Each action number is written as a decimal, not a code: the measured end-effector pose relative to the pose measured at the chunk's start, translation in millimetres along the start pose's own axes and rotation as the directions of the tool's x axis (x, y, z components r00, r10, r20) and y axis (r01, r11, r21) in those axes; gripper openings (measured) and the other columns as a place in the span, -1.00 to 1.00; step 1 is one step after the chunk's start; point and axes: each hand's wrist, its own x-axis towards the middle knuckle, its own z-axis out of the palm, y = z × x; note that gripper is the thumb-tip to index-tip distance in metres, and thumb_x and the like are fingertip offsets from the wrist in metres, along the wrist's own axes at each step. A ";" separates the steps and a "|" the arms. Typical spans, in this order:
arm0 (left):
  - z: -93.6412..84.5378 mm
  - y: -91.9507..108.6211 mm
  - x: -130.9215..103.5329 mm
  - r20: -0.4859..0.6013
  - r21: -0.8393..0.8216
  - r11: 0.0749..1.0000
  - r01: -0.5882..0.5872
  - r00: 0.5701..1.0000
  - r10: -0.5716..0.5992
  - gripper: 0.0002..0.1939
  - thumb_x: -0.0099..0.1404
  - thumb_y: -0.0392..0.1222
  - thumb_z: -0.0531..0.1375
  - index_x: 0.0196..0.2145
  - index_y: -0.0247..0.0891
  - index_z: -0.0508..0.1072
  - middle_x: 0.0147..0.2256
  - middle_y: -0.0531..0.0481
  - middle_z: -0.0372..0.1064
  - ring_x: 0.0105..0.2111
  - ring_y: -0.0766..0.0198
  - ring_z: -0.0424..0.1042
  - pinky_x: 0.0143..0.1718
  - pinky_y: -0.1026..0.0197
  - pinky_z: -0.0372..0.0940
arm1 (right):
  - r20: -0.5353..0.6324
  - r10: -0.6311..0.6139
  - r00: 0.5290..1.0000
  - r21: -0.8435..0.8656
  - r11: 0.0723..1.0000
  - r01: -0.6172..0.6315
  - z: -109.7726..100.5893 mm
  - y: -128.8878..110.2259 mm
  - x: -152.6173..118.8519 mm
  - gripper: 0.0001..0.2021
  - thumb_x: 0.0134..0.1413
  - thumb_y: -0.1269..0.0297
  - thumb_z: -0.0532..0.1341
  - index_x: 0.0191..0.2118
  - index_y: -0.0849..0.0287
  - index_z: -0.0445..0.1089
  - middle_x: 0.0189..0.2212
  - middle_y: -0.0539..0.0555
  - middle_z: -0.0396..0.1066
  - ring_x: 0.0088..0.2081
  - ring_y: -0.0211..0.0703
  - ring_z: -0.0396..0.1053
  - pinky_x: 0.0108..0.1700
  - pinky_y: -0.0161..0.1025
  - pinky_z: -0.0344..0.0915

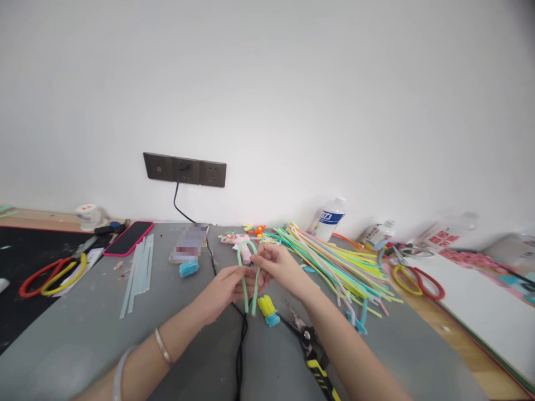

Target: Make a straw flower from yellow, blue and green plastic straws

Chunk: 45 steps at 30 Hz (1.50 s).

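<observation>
A light green pipe cleaner [246, 288] is bent into a tall arch, its two ends hanging down side by side. My left hand [228, 287] pinches one leg of the arch, and my right hand [276, 266] pinches the other. Behind the arch a pink glue gun [243, 252] lies on the grey mat, partly covered by my hands. Just below my fingers rests a small yellow and blue bundle [268, 309] of pipe cleaner pieces. Black pliers with yellow grips [310, 348] lie beside my right forearm.
Many coloured pipe cleaners [334, 267] spread at the right, near a white bottle [329, 219]. Scissors [412, 278] lie farther right, another pair [62, 275] at left. Glue sticks [140, 273], a pink-edged phone [129, 238], a blue bundle [189, 268] and a black cable [240, 351] are on the mat.
</observation>
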 end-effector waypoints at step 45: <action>-24.2 24.9 -19.7 0.213 0.418 0.878 0.232 0.915 -0.344 -0.72 0.01 -0.09 0.36 -0.37 -0.37 0.57 -0.37 -0.16 0.61 -0.43 0.18 0.56 -0.40 0.24 0.39 | 0.043 -0.030 0.999 0.128 0.992 0.024 8.5 13.9 -3.3 -0.73 -0.14 0.10 0.40 -0.42 0.23 0.51 -0.59 -0.07 0.38 -0.66 -0.42 0.21 -0.59 -0.41 0.11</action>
